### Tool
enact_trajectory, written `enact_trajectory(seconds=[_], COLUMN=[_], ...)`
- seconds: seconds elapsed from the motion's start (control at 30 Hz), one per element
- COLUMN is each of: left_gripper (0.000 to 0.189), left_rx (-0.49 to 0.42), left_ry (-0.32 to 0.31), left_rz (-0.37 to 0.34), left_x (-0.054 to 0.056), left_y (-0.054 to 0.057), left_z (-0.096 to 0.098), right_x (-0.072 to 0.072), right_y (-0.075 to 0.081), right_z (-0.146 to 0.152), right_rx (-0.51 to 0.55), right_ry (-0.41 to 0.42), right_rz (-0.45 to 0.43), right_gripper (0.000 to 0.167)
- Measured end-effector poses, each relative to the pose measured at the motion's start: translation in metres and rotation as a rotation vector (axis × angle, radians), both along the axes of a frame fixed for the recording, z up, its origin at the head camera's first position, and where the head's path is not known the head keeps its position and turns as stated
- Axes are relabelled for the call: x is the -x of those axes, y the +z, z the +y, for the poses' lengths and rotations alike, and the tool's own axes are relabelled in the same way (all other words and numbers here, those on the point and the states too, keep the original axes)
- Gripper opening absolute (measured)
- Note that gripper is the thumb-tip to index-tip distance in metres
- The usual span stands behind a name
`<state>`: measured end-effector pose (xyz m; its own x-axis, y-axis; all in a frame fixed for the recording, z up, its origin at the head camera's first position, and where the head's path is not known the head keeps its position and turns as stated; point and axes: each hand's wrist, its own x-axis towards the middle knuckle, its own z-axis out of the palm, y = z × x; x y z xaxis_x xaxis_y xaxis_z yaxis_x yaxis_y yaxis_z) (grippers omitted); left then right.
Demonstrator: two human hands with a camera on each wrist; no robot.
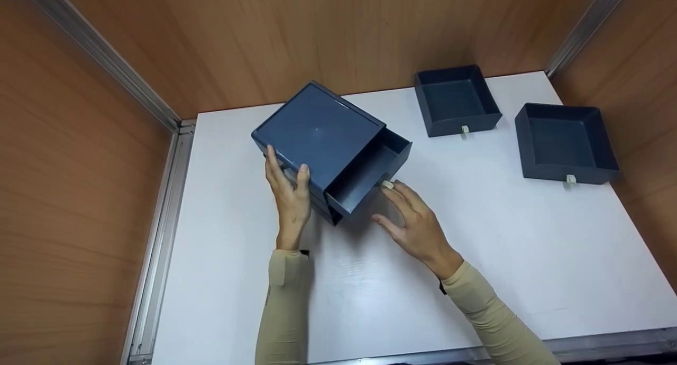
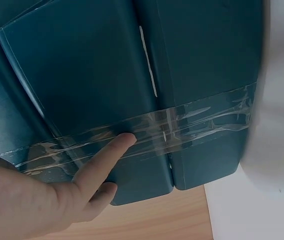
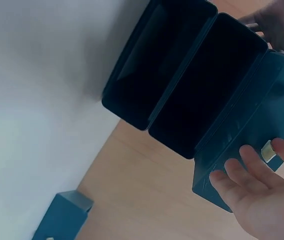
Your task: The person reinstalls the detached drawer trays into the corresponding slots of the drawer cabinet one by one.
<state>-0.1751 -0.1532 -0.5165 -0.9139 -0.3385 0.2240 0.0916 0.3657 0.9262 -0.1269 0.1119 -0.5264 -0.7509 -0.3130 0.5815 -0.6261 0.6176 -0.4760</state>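
Observation:
A dark blue drawer cabinet (image 1: 322,132) stands at an angle on the white table, its top drawer (image 1: 365,177) partly pulled out. In the right wrist view, the two lower slots (image 3: 207,80) are hollow and dark. My left hand (image 1: 291,201) lies along the cabinet's left side with fingers extended; a fingertip touches the clear tape (image 2: 192,125) there. At the drawer front, my right hand (image 1: 420,230) has its fingers spread against the panel, around the small pale knob (image 3: 268,151). Its thumb stands apart from the knob.
Two loose drawers lie at the right: one near the back wall (image 1: 457,98), the other near the right edge (image 1: 568,143). Each has a pale knob at its front. Wooden panels (image 1: 79,195) with metal rails enclose the table (image 1: 227,301).

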Motion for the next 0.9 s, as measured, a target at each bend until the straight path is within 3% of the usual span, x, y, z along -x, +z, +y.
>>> enact_trajectory(seconds=[0.37, 0.9], left_gripper=[0.09, 0.09], left_rx=[0.002, 0.003], left_ry=[0.006, 0.018], left_rz=[-0.006, -0.014], left_x=[0.0, 0.0], left_y=[0.0, -0.001], left_z=[0.0, 0.001], right_x=[0.004, 0.02], right_y=[-0.003, -0.003], right_z=[-0.009, -0.028], right_rx=[-0.078, -0.094], right_ry=[0.011, 0.03], right_rz=[-0.119, -0.193], right_gripper=[0.065, 0.068])
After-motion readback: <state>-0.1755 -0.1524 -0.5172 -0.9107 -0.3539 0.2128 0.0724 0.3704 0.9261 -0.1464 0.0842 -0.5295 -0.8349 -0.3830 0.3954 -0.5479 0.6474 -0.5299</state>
